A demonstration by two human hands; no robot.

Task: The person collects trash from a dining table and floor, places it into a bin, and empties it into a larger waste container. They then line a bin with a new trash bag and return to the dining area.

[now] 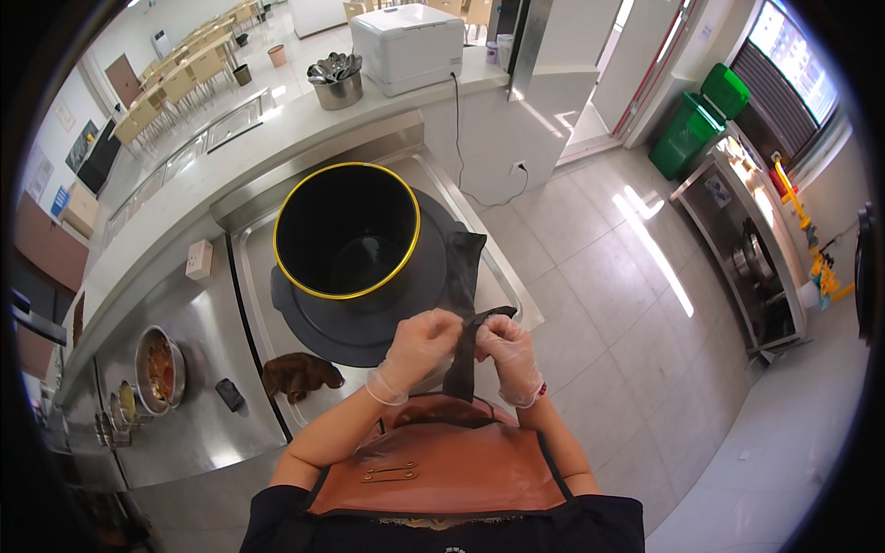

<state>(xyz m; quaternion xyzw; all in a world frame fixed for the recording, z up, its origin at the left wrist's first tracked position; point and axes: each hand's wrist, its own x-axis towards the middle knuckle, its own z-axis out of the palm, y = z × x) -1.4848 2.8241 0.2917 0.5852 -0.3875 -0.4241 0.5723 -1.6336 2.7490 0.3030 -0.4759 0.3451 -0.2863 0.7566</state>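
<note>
Both my hands wear clear plastic gloves and are raised close together in front of my brown apron (433,465). My left hand (426,346) pinches the left edge of a narrow, folded black plastic bag (466,267). On its right edge, my right hand (509,352) grips the same bag with curled fingers. One end of the bag hangs past my hands toward the counter's right edge. Just beyond my left hand stands a deep black bucket (318,221) with a yellow rim, upright on a wide dark round base (313,327). Its inside looks bare and shiny.
A brown cloth (300,375) lies left of my left forearm. Farther left are a small black object (229,394), a metal bowl of food (160,369) and a white box (199,260). A utensil pot (336,92) and white appliance (406,48) stand behind; a green bin (684,136) stands right.
</note>
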